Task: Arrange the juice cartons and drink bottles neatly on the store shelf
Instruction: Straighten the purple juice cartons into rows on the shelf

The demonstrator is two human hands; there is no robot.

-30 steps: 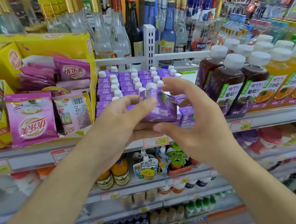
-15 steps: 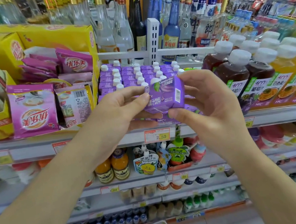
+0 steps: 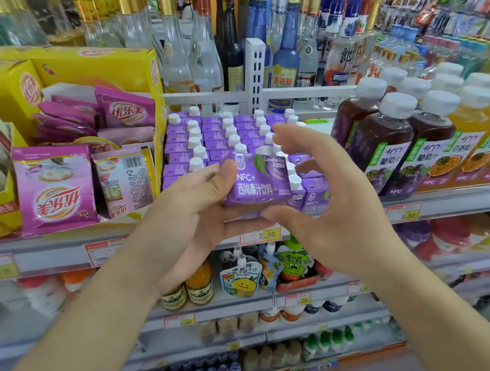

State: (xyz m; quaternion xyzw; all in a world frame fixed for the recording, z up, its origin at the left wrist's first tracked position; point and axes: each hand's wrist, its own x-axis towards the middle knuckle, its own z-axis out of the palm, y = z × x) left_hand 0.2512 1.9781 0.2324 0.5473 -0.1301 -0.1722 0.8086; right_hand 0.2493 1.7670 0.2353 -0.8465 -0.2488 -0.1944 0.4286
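Centre frame: left hand (image 3: 191,214) grips a purple juice carton (image 3: 257,180) | right hand (image 3: 330,205) spread wide beside it, thumb under its lower edge | carton rows (image 3: 215,136) behind

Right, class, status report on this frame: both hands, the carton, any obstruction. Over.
Left hand grips small purple juice carton. Right hand open beside it, thumb under its lower edge. White-capped purple carton rows directly behind. Over.

shop | stocked shelves (image 3: 180,225) — price tags (image 3: 260,235) — bottled drinks (image 3: 388,147)
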